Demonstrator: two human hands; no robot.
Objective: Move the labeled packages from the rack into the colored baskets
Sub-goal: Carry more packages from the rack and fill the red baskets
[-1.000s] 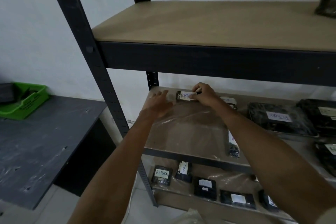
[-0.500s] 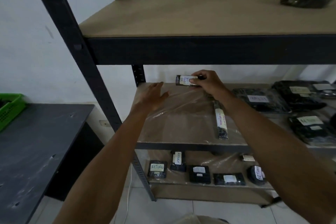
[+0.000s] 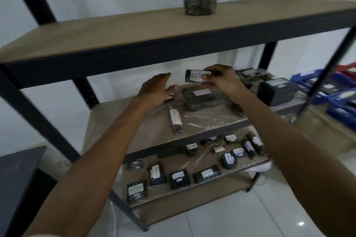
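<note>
Package, small, black, white-labelled [image 3: 191, 77]: we found it pinched in the right hand [image 3: 221, 81]; left hand [image 3: 156, 89] lay open, empty.

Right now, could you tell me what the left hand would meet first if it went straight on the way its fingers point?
Probably the small black package that the right hand pinches: the open left hand points up towards it. Depth is unclear, so it could miss.

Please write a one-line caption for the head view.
Right hand pinches a labeled package above the middle shelf; left hand open beside it.
</note>
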